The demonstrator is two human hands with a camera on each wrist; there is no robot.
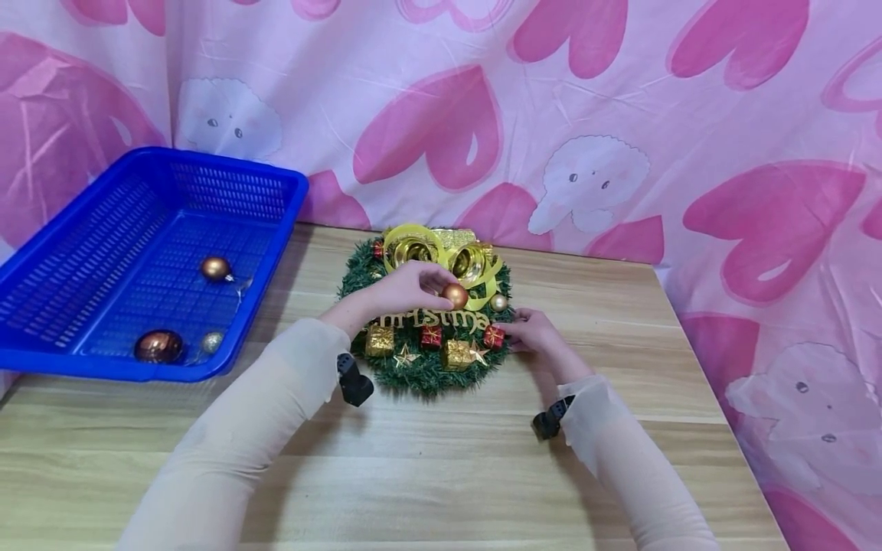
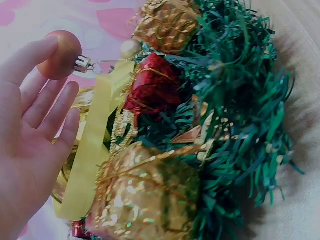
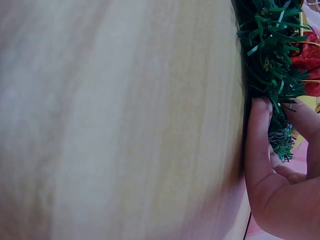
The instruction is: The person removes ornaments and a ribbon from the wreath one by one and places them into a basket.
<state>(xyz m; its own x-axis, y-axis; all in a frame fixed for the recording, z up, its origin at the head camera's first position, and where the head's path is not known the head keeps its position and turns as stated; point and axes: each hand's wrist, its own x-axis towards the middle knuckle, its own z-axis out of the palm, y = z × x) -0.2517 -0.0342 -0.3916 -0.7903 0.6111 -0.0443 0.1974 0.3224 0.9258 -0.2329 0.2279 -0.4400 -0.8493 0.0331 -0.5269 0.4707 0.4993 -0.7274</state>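
Facing pink heart cloth [image 1: 592, 99] at twelve o'clock over a wood-look worktop [image 1: 427, 474], with a blue basket [image 1: 207, 237] at nine. Pinching a shiny ball [image 1: 455, 296] in left fingers [image 2: 62, 103], wreath [image 1: 420, 379] in right fingers [image 3: 258, 132].

The copper ball [image 1: 455, 296] has a smooth, satin metallic finish; its cap [image 2: 82, 63] is bright silver and metal-looking. The wreath [image 2: 240, 100] is rough, its green strands plastic-looking with slight shine. The gold box [image 2: 150, 195] and red box [image 2: 155, 82] show crinkled, glossy foil. The yellow ribbon [image 2: 90, 155] is smooth. The blue basket [image 1: 103, 366] is semi-gloss plastic. The tabletop [image 1: 413, 474] shows wood grain; the backdrop [image 1: 310, 99] is creased cloth.
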